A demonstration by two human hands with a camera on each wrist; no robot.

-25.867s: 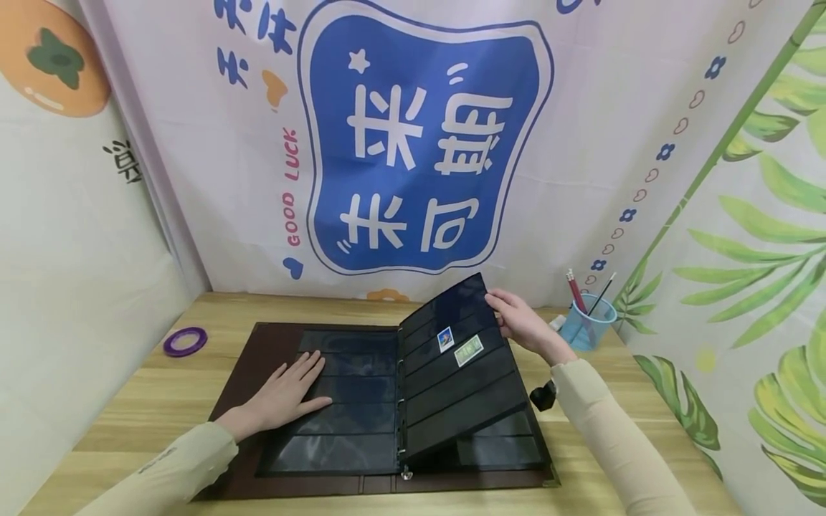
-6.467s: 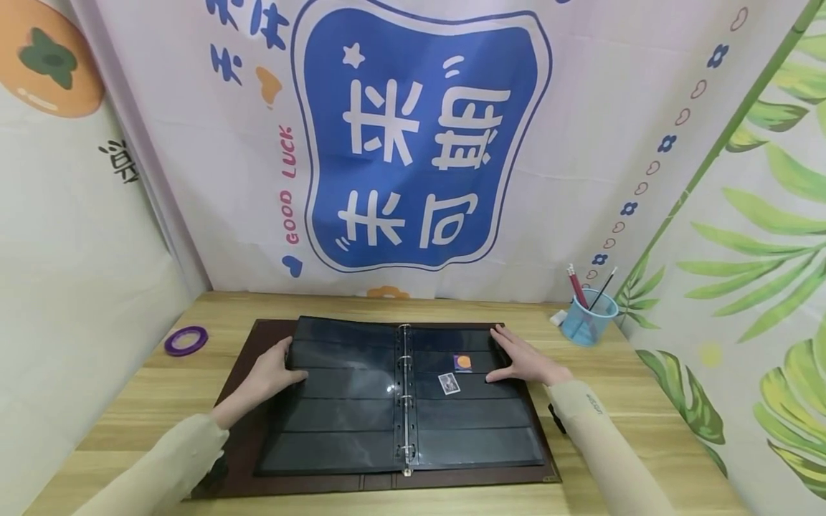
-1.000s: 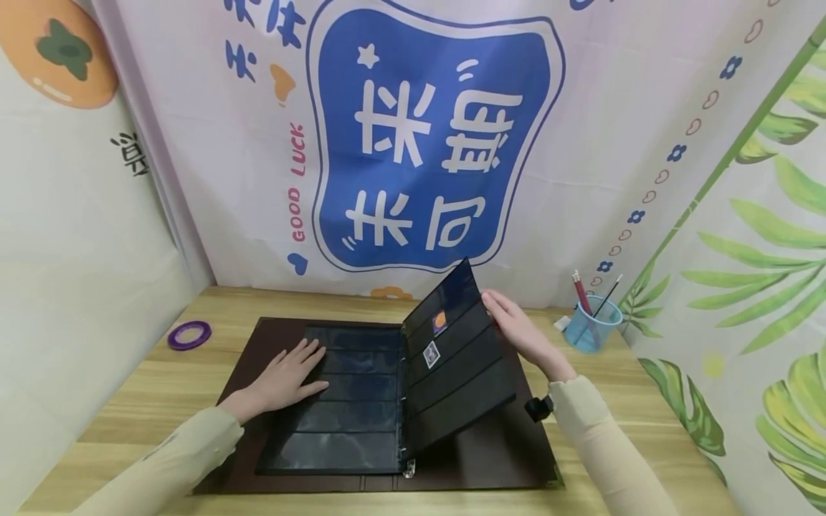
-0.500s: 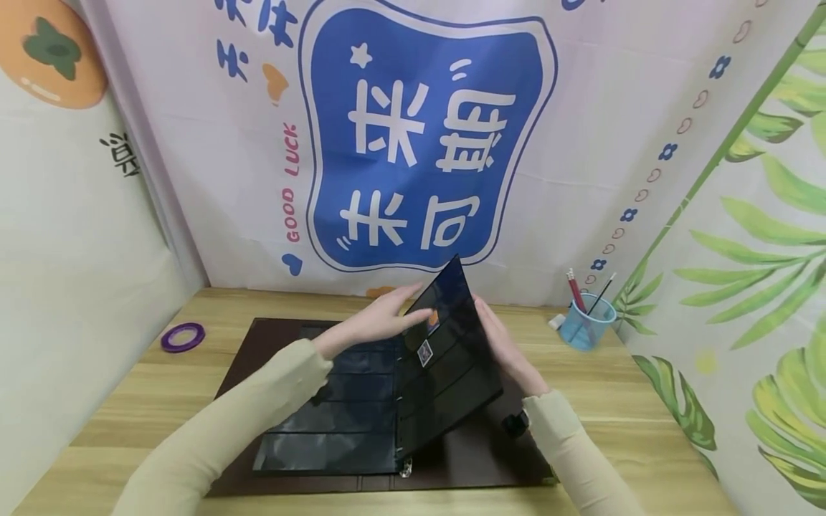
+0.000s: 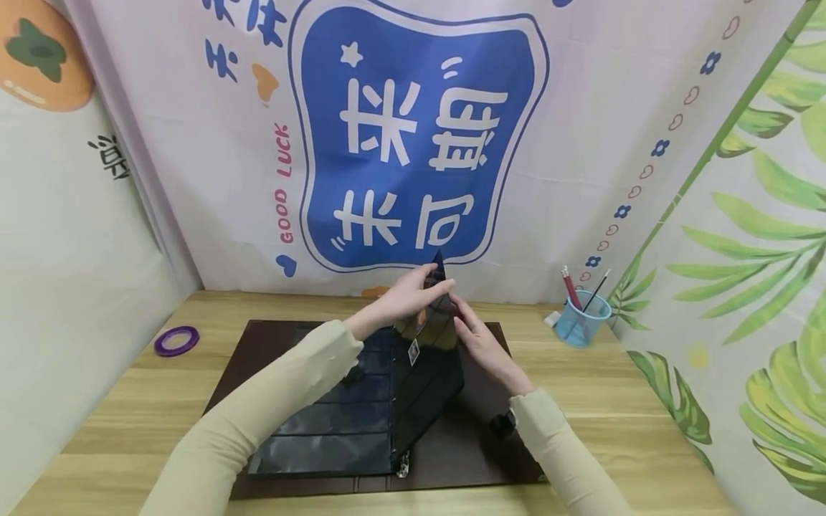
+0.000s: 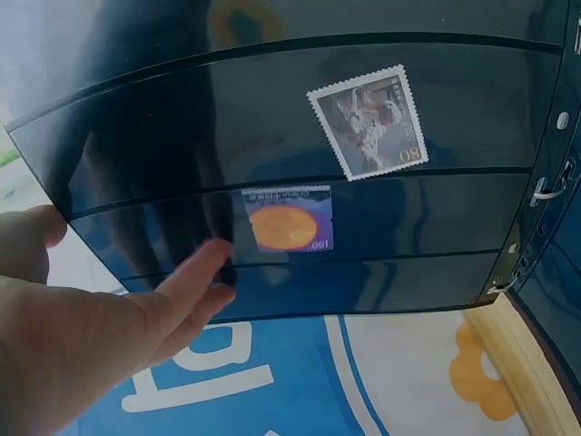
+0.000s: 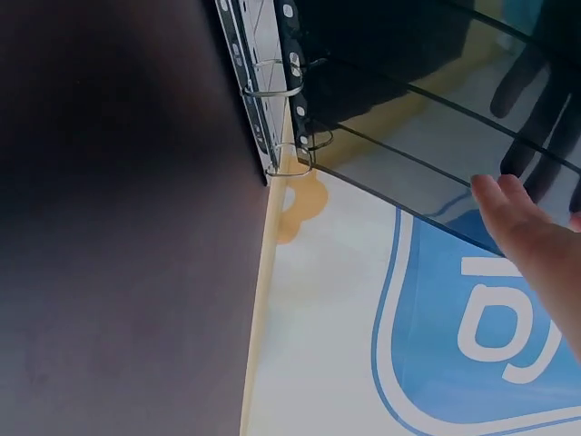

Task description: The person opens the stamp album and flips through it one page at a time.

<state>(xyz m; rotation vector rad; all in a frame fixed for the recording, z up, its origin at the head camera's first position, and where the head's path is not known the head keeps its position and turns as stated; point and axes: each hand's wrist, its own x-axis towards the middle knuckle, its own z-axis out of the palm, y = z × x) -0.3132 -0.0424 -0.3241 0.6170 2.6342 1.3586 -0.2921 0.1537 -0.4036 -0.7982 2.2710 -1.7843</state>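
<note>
On the table lies an opened dark brown ring binder [image 5: 477, 451] with black pocket pages. One black page [image 5: 429, 387] stands raised on the rings; two stamps sit in its strips, an orange-and-purple stamp [image 6: 289, 220] and a grey stamp [image 6: 370, 123]. My left hand [image 5: 406, 294] is at the page's upper outer corner, its fingers extended near the stamp side. Behind the page, my right hand [image 5: 484, 347] reaches up with straight fingers [image 7: 508, 204] against or very near its back. In the right wrist view, that back has strips and mirrors the hand. Further black pages [image 5: 329, 437] lie flat on the left.
A purple ring [image 5: 176, 341] lies on the wooden table [image 5: 116, 423] at the left. At the back right stand a blue mesh cup [image 5: 583, 320] with pencils and a small white block [image 5: 551, 319]. A printed cloth [image 5: 561, 179] hangs close behind the table.
The stamp page has swung up and leftward from its right-side slant. My left hand has left the flat pages and come to the page's top corner. The right hand has followed the page leftward.
</note>
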